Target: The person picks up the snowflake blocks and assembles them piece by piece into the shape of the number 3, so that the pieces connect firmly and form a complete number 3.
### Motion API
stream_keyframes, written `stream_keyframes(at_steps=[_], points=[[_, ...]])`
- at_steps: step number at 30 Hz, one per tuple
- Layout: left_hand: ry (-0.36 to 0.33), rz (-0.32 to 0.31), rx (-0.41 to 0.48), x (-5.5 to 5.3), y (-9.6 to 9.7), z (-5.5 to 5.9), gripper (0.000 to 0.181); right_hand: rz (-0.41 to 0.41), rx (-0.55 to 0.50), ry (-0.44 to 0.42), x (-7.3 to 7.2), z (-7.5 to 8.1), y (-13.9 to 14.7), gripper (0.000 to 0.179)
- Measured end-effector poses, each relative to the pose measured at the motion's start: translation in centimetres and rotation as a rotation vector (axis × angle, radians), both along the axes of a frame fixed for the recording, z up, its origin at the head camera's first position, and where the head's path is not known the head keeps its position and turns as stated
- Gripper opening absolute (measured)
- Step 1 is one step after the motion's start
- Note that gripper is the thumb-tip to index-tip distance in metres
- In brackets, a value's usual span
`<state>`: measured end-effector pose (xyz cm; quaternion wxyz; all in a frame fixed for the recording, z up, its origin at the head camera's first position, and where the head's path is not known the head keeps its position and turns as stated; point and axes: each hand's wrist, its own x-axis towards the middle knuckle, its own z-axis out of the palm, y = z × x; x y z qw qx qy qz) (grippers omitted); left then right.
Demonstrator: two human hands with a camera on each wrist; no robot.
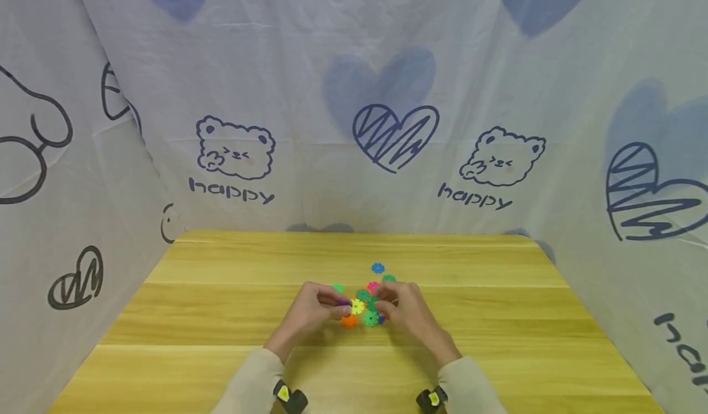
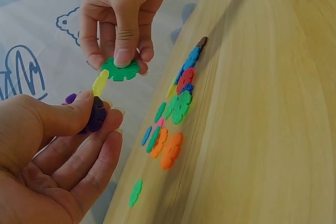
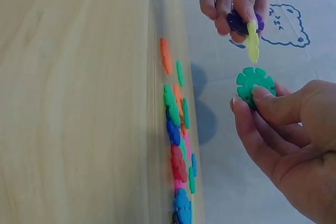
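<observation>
My left hand (image 2: 63, 156) pinches a purple notched disc (image 2: 96, 115) between thumb and fingers. A yellow notched disc (image 3: 252, 43) is joined edge-on to the purple one and points toward the other hand. In my right hand (image 3: 289, 124), thumb and fingertips grip a green notched disc (image 3: 255, 85). In the right wrist view a small gap separates the green disc from the yellow one; in the left wrist view their edges overlap. Both hands are raised above the wooden table (image 1: 221, 316), over its middle.
Below the hands lie several loose discs, among them an orange disc (image 2: 171, 150), a light green disc (image 2: 136, 192) and a red disc (image 3: 178, 163). A blue disc (image 1: 378, 268) lies farthest back. Printed cloth (image 1: 310, 156) hangs behind and beside the table.
</observation>
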<state>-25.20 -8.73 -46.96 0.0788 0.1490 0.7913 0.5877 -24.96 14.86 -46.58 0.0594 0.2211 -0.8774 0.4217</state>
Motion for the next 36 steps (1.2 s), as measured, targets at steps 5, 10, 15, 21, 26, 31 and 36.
stream_keyframes(at_steps=[5, 10, 15, 21, 26, 31, 36], points=[[-0.004, 0.003, 0.008, -0.02, 0.09, 0.05, 0.015, 0.01, -0.011, 0.001, 0.19, 0.42, -0.32, 0.008], [-0.001, 0.002, 0.014, 0.11, 0.09, 0.3, 0.016, 0.037, -0.022, 0.01, 0.26, 0.47, -0.35, 0.007], [0.0, -0.01, 0.012, 0.08, 0.1, 0.35, 0.017, 0.062, -0.02, 0.028, 0.3, 0.43, -0.38, 0.008], [-0.005, 0.018, -0.015, 0.19, 0.11, 0.38, 0.021, 0.029, -0.038, 0.026, 0.47, 0.44, -0.5, 0.013], [-0.03, 0.033, -0.008, 0.12, 0.02, 0.26, 0.03, -0.021, -0.053, 0.014, 0.47, 0.26, -0.56, 0.007], [-0.024, 0.031, -0.01, 0.2, 0.04, 0.27, 0.028, -0.022, -0.061, 0.044, 0.44, 0.17, -0.59, 0.004], [-0.001, 0.039, -0.023, 0.34, 0.28, 0.49, 0.024, -0.027, -0.061, 0.121, 0.44, 0.11, -0.64, 0.004]])
